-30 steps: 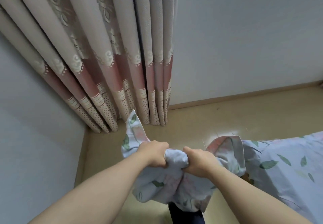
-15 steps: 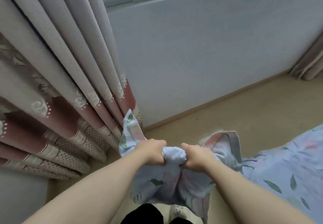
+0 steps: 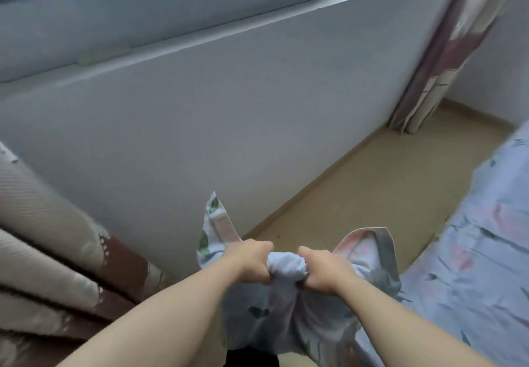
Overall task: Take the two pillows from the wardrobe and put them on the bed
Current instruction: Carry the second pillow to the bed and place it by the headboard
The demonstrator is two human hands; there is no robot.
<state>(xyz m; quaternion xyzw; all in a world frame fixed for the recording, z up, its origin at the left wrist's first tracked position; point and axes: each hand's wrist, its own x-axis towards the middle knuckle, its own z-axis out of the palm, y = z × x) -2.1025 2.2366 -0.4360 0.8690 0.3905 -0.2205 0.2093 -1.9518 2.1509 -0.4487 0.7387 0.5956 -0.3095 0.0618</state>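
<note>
A pillow (image 3: 282, 318) in a pale blue cover printed with green leaves and pink flowers hangs in front of me. My left hand (image 3: 247, 260) and my right hand (image 3: 322, 271) both clench its bunched top edge, side by side. Two loose cover flaps stick up to either side of my fists. The bed (image 3: 469, 275), spread with the same leaf-patterned sheet, lies at the right, just beside the hanging pillow. No wardrobe and no second pillow are in view.
A white wall (image 3: 229, 115) under a window sill runs across the view. Beige and brown curtains hang at the lower left (image 3: 43, 255) and the upper right (image 3: 446, 60). A strip of tan floor (image 3: 372, 183) runs between wall and bed.
The view has swung right: the left curtain slid out to the edge, the window sill and the right curtain came in. Both hands keep the same grip on the pillow.
</note>
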